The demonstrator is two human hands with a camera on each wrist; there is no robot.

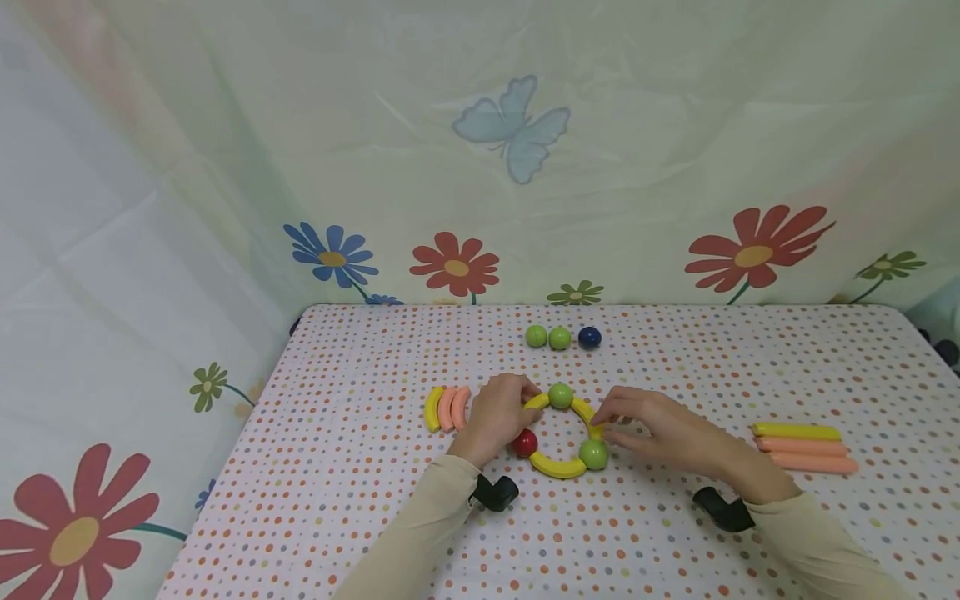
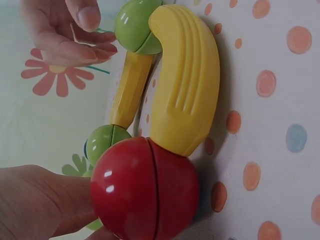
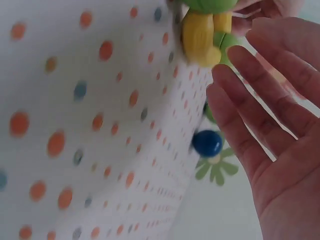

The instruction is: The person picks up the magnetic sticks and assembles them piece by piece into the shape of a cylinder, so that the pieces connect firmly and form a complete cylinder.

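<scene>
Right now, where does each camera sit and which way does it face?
Head: on the head, facing forward and down at the ring of balls and yellow pieces; left hand, right hand and sleeves show.
Left wrist: on that wrist, close on the red ball; parts of both hands show.
Right wrist: on that wrist, looking along the dotted tabletop; parts of both hands show.
Shared: head and right wrist both show the blue ball.

A creased, pale cloth hangs behind the table and along its left side, printed with a light blue butterfly above a blue flower, red flowers and green flowers. The table's white top, rounded at the far corners, is scattered with mostly orange dots. Soft light falls over everything, and dark, unclear shapes sit at the right edge.
</scene>
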